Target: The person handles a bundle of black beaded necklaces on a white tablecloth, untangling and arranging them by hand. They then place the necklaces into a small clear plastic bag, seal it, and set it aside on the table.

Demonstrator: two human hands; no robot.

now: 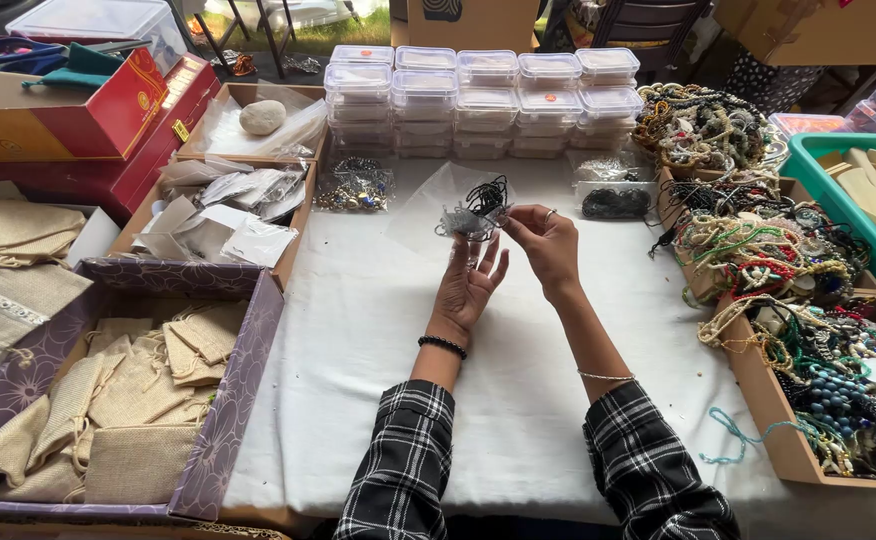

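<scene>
Both hands meet above the white surface [378,330] near twelve o'clock. The left hand [466,285], fingers half spread, pinches a small clear bag [468,222] of black cord [488,195]; the right hand [546,240] grips its edge.

On the table [358,340] the two hands — left hand [466,285], right hand [546,240] — meet near the middle, a small packet with cord [476,212] between them. Behind them stands a row of stacked lidded containers [478,95]. To the left lies a box of cloth pouches [128,400], and behind it a tray of small packets [223,215]. To the right sit trays heaped with beaded bracelets [808,340] — beyond them, at the far edge, a basket [808,160].
</scene>
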